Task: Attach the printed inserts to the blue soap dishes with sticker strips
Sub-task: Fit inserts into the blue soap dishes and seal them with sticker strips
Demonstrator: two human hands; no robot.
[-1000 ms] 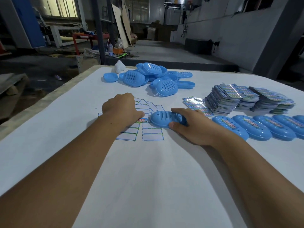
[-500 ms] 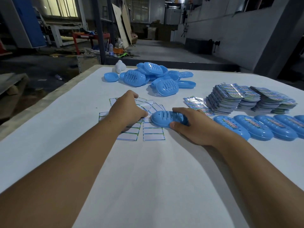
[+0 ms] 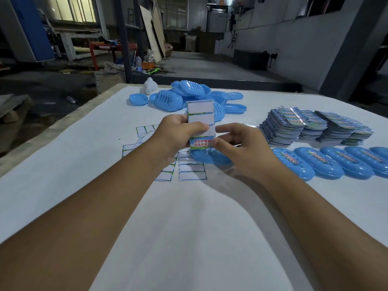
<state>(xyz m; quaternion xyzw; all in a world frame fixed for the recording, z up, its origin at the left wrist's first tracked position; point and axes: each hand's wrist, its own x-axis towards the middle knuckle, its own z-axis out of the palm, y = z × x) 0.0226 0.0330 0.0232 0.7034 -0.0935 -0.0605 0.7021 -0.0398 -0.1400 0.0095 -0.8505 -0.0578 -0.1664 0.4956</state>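
My left hand (image 3: 176, 133) pinches a sticker sheet (image 3: 201, 114) and holds it upright above the table; its top panels are blank and one green printed sticker remains at the bottom. My right hand (image 3: 241, 147) pinches the right end of that printed sticker between thumb and forefinger. Right below both hands a blue soap dish (image 3: 206, 156) lies on the white table (image 3: 189, 217), partly hidden by my fingers.
Used sticker sheets (image 3: 191, 172) lie scattered under my hands. A heap of blue dishes (image 3: 184, 95) sits at the back, stacks of printed inserts (image 3: 298, 124) at the right, and a row of dishes with inserts (image 3: 327, 162) in front of them. A white object (image 3: 150, 86) stands at the far edge.
My left hand has lifted a sticker sheet off the table. My right hand has let go of the blue dish and risen to pinch the printed sticker.
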